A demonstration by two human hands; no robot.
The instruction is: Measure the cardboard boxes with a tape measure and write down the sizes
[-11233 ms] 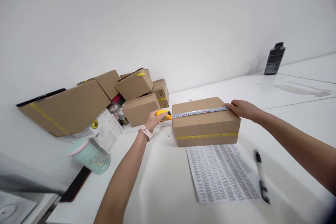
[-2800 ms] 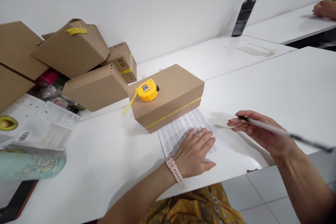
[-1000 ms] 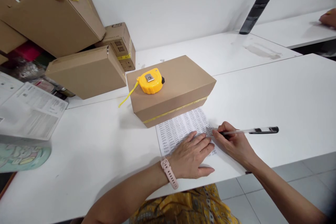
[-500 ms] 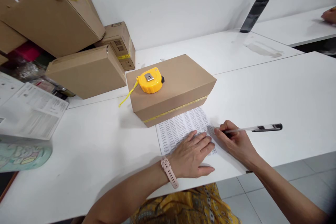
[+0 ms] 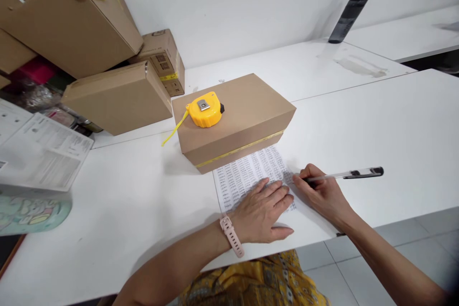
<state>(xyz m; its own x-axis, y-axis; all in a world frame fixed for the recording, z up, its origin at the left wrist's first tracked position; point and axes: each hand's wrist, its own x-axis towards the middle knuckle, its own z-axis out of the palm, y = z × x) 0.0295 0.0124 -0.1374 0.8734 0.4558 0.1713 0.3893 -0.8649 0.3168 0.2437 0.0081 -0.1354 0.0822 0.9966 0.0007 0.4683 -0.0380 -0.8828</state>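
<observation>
A sheet of paper (image 5: 236, 177) covered in columns of handwriting lies on the white table, its far edge reaching the cardboard box (image 5: 247, 110). My left hand (image 5: 263, 208) rests flat on the sheet, fingers stretched out, with a pink band on the wrist. In my right hand (image 5: 322, 196) is a clear pen (image 5: 358, 173) with black ends, gripped near its tip. The pen's tip is at the right side of the sheet, hidden by my fingers. On top of the box sits a yellow tape measure (image 5: 206, 110) with a yellow strap hanging toward the left.
Several cardboard boxes (image 5: 114, 98) are stacked at the back left. A white printed box (image 5: 53, 153) and a mint-green patterned item (image 5: 34, 213) stand at the left edge. Toward the back right is a dark bottle (image 5: 353, 7). Grey floor tiles (image 5: 358, 258) show beyond the table's front edge.
The pen's upper end has tilted slightly up and to the left in my right hand. Another person's hand at the far right edge has gone out of view. My left hand is still.
</observation>
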